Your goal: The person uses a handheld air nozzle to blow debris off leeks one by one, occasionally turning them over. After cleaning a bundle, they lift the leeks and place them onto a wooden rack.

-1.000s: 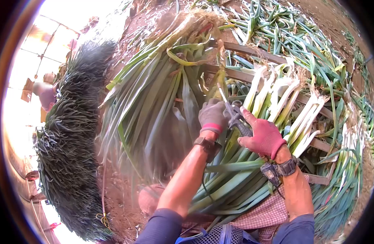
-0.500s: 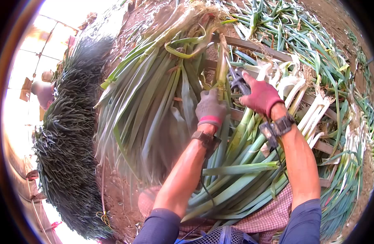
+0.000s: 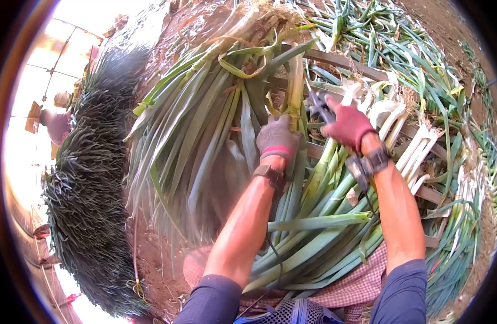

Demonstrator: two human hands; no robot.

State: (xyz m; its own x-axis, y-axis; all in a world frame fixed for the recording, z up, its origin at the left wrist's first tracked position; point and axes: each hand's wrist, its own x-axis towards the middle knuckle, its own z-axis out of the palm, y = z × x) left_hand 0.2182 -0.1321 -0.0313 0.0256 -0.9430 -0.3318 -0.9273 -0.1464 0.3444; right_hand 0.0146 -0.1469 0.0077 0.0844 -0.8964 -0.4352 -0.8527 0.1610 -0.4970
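Note:
My left hand (image 3: 279, 135), in a grey glove with a pink cuff, is closed around a leek (image 3: 295, 81) that stands root end away from me, its lower shank pale and yellowish. Just right of it, my right hand (image 3: 346, 123), in a red glove, grips a dark handheld tool (image 3: 321, 109) with a thin tip pointing toward the leek. Under my forearms lies a bundle of green leeks (image 3: 318, 248) across my lap. Left of my left hand, a heap of unpeeled leeks (image 3: 205, 124) spreads its long leaves, roots at the far end.
Peeled white leeks (image 3: 416, 154) lie on a wooden slatted rack (image 3: 346, 62) at the right. Loose leaves (image 3: 378, 38) cover the ground beyond. A tall dark-green leek stack (image 3: 92, 194) stands at the left, with another person (image 3: 56, 127) behind it.
The tool and my right hand have shifted slightly. The held leek's outer leaf has come away and now sticks out to the upper left. My left hand keeps its grip.

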